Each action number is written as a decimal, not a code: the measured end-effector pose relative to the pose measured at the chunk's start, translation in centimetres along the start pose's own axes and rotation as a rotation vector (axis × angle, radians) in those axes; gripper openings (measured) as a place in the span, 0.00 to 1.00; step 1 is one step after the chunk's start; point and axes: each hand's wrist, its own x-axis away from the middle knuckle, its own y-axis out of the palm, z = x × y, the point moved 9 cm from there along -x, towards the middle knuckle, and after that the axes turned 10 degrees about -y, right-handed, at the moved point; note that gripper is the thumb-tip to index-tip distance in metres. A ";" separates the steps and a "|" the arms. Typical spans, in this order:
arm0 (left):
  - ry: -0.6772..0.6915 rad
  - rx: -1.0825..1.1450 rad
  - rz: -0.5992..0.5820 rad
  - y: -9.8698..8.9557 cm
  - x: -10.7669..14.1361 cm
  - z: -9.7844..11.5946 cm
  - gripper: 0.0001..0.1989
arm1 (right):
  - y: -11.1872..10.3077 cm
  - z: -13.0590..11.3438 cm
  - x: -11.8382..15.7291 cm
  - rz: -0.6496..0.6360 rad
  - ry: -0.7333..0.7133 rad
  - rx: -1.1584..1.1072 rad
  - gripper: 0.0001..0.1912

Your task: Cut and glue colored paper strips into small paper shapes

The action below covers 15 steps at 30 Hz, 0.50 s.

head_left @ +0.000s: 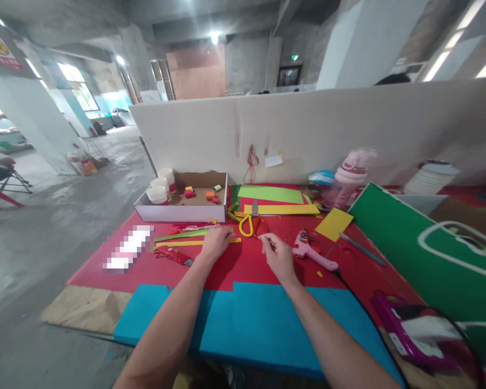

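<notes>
My left hand [217, 241] is closed, fingers curled, over the right part of a green strip [182, 235] and a yellow strip [186, 243]. Whether it grips either one is hidden. Further right, my right hand [278, 256] is closed in a pinch just above the red table surface; anything between its fingertips is too small to make out. Scissors [247, 226] with a yellow handle lie just beyond and between both hands, blades pointing away. A red utility knife [173, 255] rests left of my left hand. Right of my right hand lies a pink glue gun [314, 256].
A shallow box [182, 213] with small coloured rolls and white cups stands back left. Yellow and green sheets [270, 193] lie at the back. A blue mat [267, 319] covers the front edge. On the right are a green board [421, 248] and a purple device [409, 332].
</notes>
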 end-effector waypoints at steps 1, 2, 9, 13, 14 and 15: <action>-0.027 -0.008 0.032 -0.8 -0.3 -1.0 0.14 | -0.1 0.0 0.0 0.003 -0.003 0.006 0.18; -0.106 -0.045 0.079 -1.9 -0.7 -2.8 0.15 | -0.1 0.1 -0.1 0.006 -0.004 0.010 0.19; -0.365 -0.355 0.034 -4.6 -2.8 -13.8 0.17 | 0.2 0.1 -0.4 0.005 -0.010 0.005 0.18; -0.294 -0.419 -0.057 -3.3 -3.2 -14.4 0.16 | 0.3 0.1 -0.4 0.004 -0.007 0.010 0.18; -0.281 -0.425 -0.062 -3.1 -3.2 -14.3 0.16 | 0.2 0.1 -0.4 0.007 -0.006 0.009 0.18; -0.272 -0.430 -0.059 -3.0 -3.2 -14.1 0.16 | 0.2 0.2 -0.4 0.008 -0.006 0.005 0.18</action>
